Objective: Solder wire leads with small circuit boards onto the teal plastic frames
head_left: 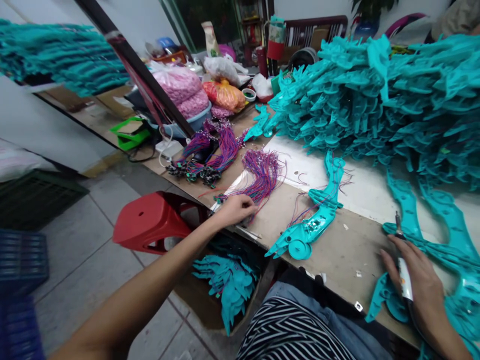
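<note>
Pointing its metal tip far, a white-barrelled soldering iron (404,280) is running near-to-far at near right, the right hand (422,280) gripping it between narrowed fingers. The left hand (236,209) is bunching its fingers at red-and-blue wires (264,172); their hold I cannot tell. Between, a glossy teal part (323,214) is slanting from near left to far right.

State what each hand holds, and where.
The right hand holds a slim, white metal-tipped tool by its handle. Left hand: at thin purple-red wires; grip unclear.
</note>
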`<state>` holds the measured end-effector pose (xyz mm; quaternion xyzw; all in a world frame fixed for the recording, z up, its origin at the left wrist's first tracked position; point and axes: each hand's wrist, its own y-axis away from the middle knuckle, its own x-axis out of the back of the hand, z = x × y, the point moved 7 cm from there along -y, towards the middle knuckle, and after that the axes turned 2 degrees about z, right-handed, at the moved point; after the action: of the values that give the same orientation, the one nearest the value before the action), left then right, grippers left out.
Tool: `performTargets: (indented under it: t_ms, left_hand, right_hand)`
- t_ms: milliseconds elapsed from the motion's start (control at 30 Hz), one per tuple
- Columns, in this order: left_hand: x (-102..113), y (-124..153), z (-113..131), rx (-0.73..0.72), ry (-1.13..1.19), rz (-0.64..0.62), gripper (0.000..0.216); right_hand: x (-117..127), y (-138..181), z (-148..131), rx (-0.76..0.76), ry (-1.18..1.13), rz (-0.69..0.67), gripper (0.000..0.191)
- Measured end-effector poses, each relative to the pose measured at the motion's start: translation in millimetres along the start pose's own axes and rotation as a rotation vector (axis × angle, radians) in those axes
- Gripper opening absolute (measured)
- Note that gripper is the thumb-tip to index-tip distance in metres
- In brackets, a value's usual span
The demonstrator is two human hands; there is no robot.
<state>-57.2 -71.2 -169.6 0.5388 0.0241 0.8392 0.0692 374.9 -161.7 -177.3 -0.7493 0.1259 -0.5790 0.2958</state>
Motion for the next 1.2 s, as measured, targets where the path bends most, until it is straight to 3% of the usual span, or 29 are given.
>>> performTargets:
  t_ms: [133, 233, 367, 500, 667, 733, 833, 1000, 1133, 1200]
  left_hand:
    - [31, -27, -17, 0.197, -0.012, 0.288, 0.027]
    - [31, -54, -27, 0.295, 0.033, 0.205, 0.01]
    - [37, -70, -34, 0.333, 0.183, 0.138, 0.024]
    - [57, -59, -36, 0.326, 0.4, 0.135, 0.023]
    - [57, -41, -43, 0.467, 0.92, -0.044, 0.02]
    - [62, -37, -44, 0.469, 1.086, -0.025, 0.017]
    - [76, -34, -36, 0.362, 1.247, 0.046, 0.008]
    - [84, -34, -8, 0.283, 1.219, 0.066, 0.008]
    - [64, -45, 12, 0.315, 1.171, -0.06, 0.011]
    - [55, -50, 11, 0.317, 1.037, -0.083, 0.016]
  right_hand:
    - [-1, 0, 0, 0.005, -0.008, 0.016, 0.044]
    - [-1, 1, 1, -0.007, -0.015, 0.019, 0.044]
    - [0, 2, 1, -0.012, -0.011, 0.025, 0.044]
    - [-2, 4, 4, -0.044, -0.019, 0.005, 0.046]
    - [-2, 4, 6, -0.066, -0.025, -0.021, 0.049]
    - [-3, 3, 5, -0.066, -0.028, -0.046, 0.05]
    - [-3, 4, 5, -0.055, -0.024, -0.052, 0.051]
    - [-6, 5, 8, -0.064, -0.025, -0.038, 0.049]
    - [-5, 4, 7, -0.069, -0.032, -0.026, 0.048]
    - [-4, 3, 6, -0.059, -0.032, -0.013, 0.047]
